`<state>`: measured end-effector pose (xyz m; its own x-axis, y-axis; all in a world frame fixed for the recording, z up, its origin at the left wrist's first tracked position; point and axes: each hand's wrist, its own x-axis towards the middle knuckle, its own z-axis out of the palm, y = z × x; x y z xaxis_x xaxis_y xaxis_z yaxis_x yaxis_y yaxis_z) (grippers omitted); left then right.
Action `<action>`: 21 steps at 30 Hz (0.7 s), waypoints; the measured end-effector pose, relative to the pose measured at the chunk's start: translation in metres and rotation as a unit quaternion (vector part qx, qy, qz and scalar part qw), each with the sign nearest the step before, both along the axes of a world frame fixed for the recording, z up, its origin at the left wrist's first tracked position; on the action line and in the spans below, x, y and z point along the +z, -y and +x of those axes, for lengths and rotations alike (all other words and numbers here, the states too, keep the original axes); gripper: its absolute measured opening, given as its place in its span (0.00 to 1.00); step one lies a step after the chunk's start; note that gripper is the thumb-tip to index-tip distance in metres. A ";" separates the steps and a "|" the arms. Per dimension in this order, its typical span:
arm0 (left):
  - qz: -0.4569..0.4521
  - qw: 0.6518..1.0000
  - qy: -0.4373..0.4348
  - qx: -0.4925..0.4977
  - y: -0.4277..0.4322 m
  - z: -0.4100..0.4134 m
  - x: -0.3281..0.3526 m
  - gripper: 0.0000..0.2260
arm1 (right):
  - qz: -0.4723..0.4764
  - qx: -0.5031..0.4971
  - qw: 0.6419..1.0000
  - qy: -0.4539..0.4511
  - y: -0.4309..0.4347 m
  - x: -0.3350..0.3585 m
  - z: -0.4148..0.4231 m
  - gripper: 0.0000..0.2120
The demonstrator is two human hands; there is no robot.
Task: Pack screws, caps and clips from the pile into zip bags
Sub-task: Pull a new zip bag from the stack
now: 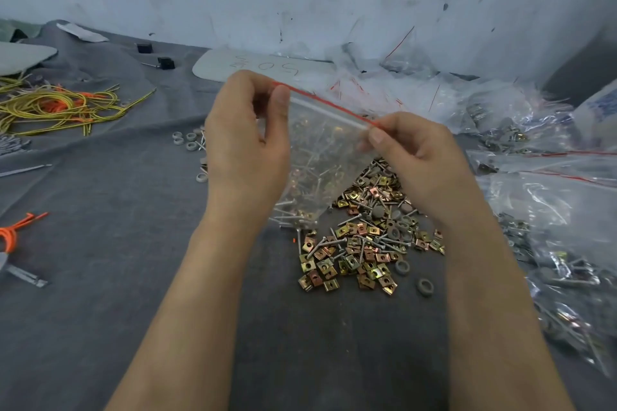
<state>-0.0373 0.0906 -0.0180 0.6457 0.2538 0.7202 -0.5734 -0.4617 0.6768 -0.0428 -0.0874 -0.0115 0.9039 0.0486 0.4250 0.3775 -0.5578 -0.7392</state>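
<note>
Sealing seems underway: left hand (247, 143) and right hand (424, 160) pinch top corners of the loaded zip bag (324, 150). Next, press along its strip

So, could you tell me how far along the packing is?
Several filled bags lie at the right. The left hand and right hand pinch the top corners of a zip bag that seems loaded with screws. A sizeable pile lies unpacked on the cloth.

Glossy clear plastic zip bag (329, 143); brassy metal clips (364, 250); matt grey cloth (100, 210), probably felt.
</note>
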 end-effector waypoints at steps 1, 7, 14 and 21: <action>0.010 1.000 0.001 0.002 0.006 -0.001 0.001 0.04 | 0.028 0.002 1.000 -0.005 0.005 -0.002 -0.001 0.07; -0.070 0.996 0.025 0.048 0.005 0.005 0.015 0.03 | 0.168 -0.158 0.973 -0.010 0.046 -0.017 -0.007 0.08; 0.187 0.971 -0.030 -0.143 0.078 0.016 0.054 0.04 | 0.070 -0.060 0.996 0.022 0.045 0.005 -0.013 0.23; 0.132 0.974 -0.106 -0.148 0.183 0.064 0.061 0.14 | 0.038 -0.266 0.962 0.042 0.093 0.025 0.046 0.08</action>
